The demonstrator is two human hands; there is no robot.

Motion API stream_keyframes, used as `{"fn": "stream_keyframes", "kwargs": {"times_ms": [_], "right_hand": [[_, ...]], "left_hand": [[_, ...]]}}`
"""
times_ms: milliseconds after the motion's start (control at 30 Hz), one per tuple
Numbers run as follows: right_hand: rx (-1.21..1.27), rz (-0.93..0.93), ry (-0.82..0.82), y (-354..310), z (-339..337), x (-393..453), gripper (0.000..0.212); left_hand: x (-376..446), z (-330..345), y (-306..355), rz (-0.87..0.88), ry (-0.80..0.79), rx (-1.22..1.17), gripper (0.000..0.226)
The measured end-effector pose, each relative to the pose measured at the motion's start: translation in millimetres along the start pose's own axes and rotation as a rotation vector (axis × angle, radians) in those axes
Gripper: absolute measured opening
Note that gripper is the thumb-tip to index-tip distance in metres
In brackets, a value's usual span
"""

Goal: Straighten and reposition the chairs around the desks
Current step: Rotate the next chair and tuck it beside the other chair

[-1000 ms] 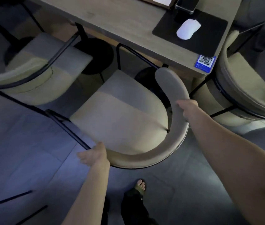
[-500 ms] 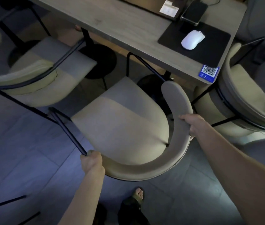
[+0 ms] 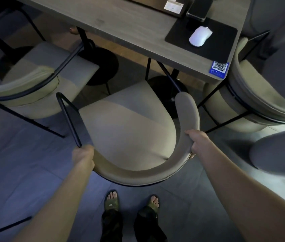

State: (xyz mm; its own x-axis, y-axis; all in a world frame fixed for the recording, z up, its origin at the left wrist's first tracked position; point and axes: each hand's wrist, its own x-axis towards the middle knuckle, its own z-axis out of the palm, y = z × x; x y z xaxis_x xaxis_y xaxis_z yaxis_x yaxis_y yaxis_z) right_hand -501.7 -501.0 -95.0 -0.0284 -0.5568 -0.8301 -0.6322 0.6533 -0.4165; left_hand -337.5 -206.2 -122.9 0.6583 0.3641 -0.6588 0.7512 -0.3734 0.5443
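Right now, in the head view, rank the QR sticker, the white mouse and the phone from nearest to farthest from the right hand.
From the right hand, gripping the chair's backrest:
1. QR sticker, at the desk's near right corner.
2. White mouse, farther back on the black mouse pad.
3. Phone, at the pad's far edge.

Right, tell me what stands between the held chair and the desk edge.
Nothing visible on the floor. The middle chair, gripped by the left hand and right hand, faces the desk, whose black round base sits just ahead of the seat.
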Motion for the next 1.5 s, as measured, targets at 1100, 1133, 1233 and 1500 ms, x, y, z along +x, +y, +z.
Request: {"fn": "stream_keyframes", "kwargs": {"times_ms": [1100,1133,1233,1500], "right_hand": [[-0.006,-0.11,-0.098,37,11,-26,0.029],[0.03,-0.105,-0.095,43,12,-29,0.027],[0.108,-0.074,-0.08,58,20,-40,0.027],[0.306,-0.029,-0.014,95,39,-65,0.035]], "left_hand": [[32,-68,-8,-0.047,-0.171,-0.142,0.049],[33,-70,-1,-0.026,-0.19,-0.137,0.05],[44,-76,19,0.029,-0.201,-0.108,0.056],[70,-84,51,0.084,-0.289,-0.01,0.053]]}}
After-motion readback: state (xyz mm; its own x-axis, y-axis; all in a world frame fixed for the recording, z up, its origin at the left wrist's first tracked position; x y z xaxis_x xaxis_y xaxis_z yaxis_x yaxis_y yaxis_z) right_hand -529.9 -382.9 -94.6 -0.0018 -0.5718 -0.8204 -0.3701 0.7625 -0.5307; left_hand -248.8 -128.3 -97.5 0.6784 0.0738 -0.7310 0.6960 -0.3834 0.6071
